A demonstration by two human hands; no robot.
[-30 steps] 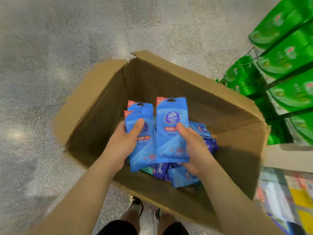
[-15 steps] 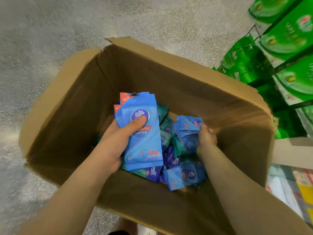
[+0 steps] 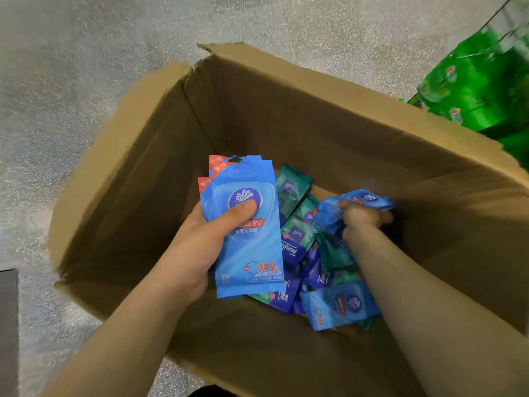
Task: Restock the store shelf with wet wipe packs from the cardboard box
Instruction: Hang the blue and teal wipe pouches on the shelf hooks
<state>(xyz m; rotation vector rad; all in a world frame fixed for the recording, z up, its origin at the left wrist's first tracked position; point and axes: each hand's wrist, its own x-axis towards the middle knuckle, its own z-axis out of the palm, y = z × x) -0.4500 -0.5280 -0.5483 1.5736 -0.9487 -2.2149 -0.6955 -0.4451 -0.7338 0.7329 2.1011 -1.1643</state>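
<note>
Left hand (image 3: 197, 253) at frame centre grips a fanned stack of blue wipe packs (image 3: 246, 224), thumb pressed on the front logo, held upright over the cardboard box (image 3: 137, 179). Right hand (image 3: 362, 219), centre-right & lower in the box, is clenched round another blue pack (image 3: 363, 200), crumpling it. More loose packs (image 3: 303, 253), blue, teal & purple, lie piled on the box bottom btwn both forearms. Green packs (image 3: 472, 90) sit upper right; speckled floor (image 3: 86, 67) fills the left.

Head view, steeply down into cardboard box (image 3: 329, 133)
</note>
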